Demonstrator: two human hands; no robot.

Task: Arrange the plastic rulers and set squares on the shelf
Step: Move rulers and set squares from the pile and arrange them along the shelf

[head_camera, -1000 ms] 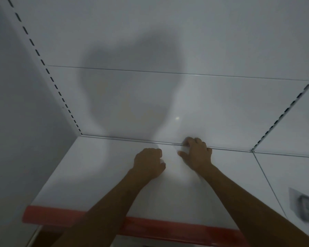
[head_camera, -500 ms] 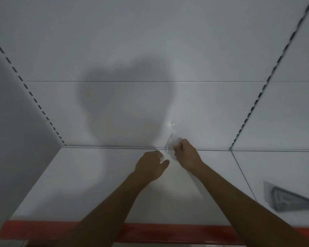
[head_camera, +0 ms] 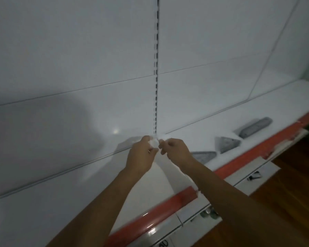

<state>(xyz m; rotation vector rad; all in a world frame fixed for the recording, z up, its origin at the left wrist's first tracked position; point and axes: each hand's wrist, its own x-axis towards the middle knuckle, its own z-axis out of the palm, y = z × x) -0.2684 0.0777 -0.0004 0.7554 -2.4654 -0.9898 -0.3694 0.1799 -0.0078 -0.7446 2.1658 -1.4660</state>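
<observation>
With both hands' fingers (head_camera: 151, 144) pinching the clear set square (head_camera: 154, 142) by the slotted upright (head_camera: 156, 68), stand it flush against the back panel (head_camera: 70, 122).

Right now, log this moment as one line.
left hand: pinching clear plastic piece | right hand: pinching it too | shelf: three set squares lying right

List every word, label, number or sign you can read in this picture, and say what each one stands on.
None can be read for certain.
Label strip under the red shelf edge: large dark characters, perhaps "AU", blurred and cut off.
Lower white panel: a small dark mark, too blurred to read.
Set squares and ruler lying on the shelf: grey print and scale marks, too small and blurred.
Clear piece pinched between both hands: no legible text.
</observation>
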